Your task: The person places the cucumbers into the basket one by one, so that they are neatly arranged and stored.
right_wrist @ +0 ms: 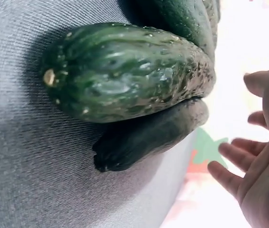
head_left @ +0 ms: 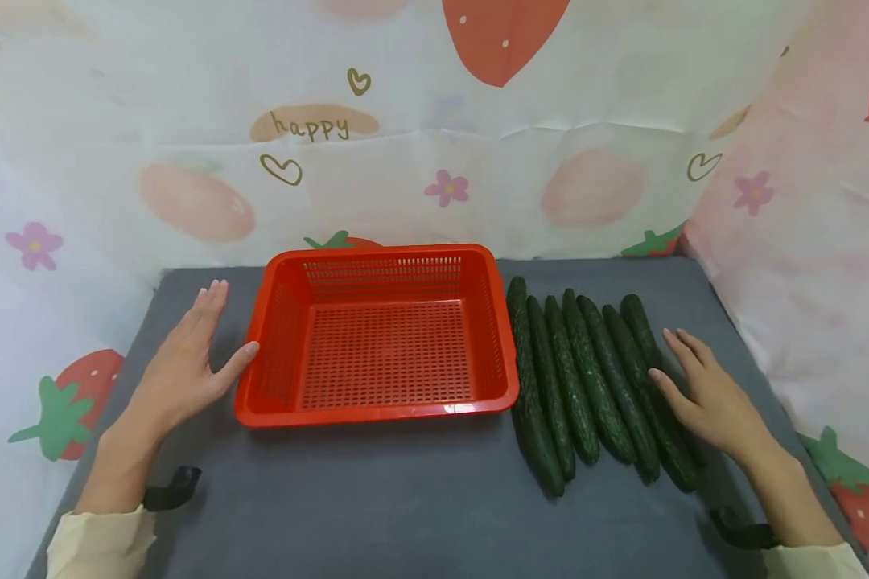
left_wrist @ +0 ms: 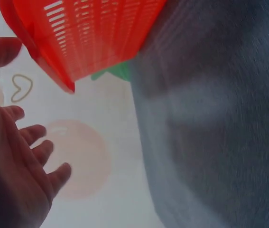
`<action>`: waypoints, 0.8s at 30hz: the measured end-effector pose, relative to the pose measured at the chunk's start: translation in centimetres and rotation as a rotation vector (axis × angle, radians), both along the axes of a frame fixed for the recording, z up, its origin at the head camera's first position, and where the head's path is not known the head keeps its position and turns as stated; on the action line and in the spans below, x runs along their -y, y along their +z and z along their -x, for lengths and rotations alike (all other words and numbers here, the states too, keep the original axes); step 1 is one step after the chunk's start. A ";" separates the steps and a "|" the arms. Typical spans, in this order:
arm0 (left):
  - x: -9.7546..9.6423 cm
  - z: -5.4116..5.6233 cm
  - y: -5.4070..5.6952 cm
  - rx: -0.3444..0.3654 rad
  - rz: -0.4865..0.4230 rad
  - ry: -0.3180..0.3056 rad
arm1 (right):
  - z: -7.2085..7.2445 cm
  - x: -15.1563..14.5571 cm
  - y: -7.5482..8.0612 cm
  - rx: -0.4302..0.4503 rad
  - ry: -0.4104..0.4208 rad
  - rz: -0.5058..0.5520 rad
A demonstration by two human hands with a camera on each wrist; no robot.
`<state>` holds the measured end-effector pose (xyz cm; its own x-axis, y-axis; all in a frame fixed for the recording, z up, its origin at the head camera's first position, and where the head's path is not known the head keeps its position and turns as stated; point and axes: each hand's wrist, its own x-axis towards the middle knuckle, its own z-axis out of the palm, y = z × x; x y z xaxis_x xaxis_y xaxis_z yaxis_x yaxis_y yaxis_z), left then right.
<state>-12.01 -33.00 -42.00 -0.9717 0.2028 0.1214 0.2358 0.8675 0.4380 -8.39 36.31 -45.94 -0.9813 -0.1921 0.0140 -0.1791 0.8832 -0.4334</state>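
A red plastic basket [head_left: 389,416] with slotted walls stands at the back of the table, its perforated floor in full view. Beside its left rim is my left hand [head_left: 188,362], fingers straight and thumb tip right at the rim. The left wrist view has that hand [left_wrist: 15,161] spread below the basket's side [left_wrist: 96,42]. Several dark green cucumbers [head_left: 568,378] lie side by side, right of the basket. At the rightmost cucumbers [head_left: 659,402] my right hand [head_left: 717,406] hovers with relaxed fingers, holding nothing. A cucumber's blunt end [right_wrist: 125,76] fills the right wrist view, with a darker one [right_wrist: 148,135] next to it.
The table wears a grey cloth [head_left: 405,498]. Behind it and along the sides hangs a white and pink curtain [head_left: 420,96] printed with strawberries, hearts and flowers. A black strap [head_left: 174,489] sits at the left wrist, another [head_left: 742,531] at the right.
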 end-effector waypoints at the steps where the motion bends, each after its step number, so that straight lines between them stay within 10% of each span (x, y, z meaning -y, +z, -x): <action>1: 0.0 0.0 -0.1 0.022 -0.013 0.002 | 0.0 0.1 0.0 -0.015 0.004 -0.007; 10: -0.1 0.5 -1.5 0.186 -0.144 -0.007 | 0.2 0.3 -0.2 -0.041 0.019 -0.047; 24: -2.0 0.8 -5.0 0.108 -0.713 -0.057 | 0.9 0.9 -0.3 -0.002 0.033 0.007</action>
